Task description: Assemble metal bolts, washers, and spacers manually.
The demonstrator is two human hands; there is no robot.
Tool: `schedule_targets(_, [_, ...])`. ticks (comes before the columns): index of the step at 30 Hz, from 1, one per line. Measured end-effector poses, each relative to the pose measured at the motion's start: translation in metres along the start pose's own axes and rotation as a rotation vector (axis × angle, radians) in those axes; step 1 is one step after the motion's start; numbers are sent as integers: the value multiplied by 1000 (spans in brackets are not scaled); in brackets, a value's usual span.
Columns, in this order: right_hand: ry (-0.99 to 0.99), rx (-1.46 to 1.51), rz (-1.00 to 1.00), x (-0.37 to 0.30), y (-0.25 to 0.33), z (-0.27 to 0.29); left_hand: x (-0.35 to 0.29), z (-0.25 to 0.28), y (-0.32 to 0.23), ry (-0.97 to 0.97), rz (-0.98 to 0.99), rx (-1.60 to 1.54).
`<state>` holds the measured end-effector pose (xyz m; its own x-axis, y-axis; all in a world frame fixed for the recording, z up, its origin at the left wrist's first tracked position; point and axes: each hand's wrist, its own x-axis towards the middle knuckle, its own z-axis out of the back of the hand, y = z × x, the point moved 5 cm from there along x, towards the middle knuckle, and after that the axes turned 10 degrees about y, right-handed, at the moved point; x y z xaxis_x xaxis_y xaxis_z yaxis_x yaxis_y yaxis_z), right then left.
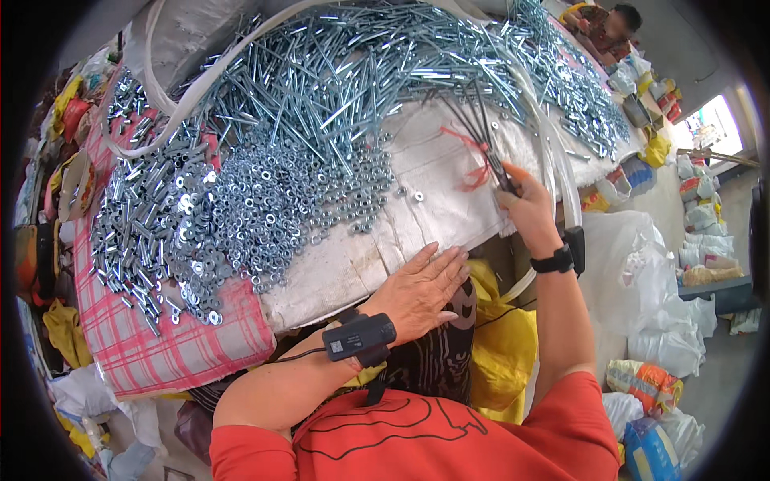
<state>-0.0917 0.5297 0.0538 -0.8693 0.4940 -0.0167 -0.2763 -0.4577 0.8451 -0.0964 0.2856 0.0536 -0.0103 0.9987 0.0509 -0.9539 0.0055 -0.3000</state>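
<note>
My right hand (pixel 529 204) is closed around the lower end of a bundle of thin dark rods (pixel 498 170) bound with red string (pixel 475 151). The rods fan out over the white cloth (pixel 425 136), toward a heap of long shiny bolts (pixel 337 88). My left hand (pixel 417 297) lies flat with its fingers stretched out at the table's near edge, holding nothing. Left of it spreads a pile of small nuts (pixel 273 188). Metal sleeves (pixel 144 220) and flat washers (pixel 210 268) lie farther left. A loose nut (pixel 418 196) rests on the cloth between my hands.
White plastic strips (pixel 549 152) arch across the table at both sides. Pink checked cloth (pixel 184 341) covers the left end. Clear plastic bags (pixel 622 276) and other packages stand on the right. Another person (pixel 601 32) is at the far right. Yellow plastic (pixel 501 345) hangs near my lap.
</note>
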Motion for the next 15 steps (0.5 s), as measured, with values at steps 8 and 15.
schedule_targets(8, [-80,-74,247,24,46,-13,-33,18,29,-5,381,-87])
schedule_targets(15, [-201,-623,417,149,87,-38,-127,41,51,-87,811,49])
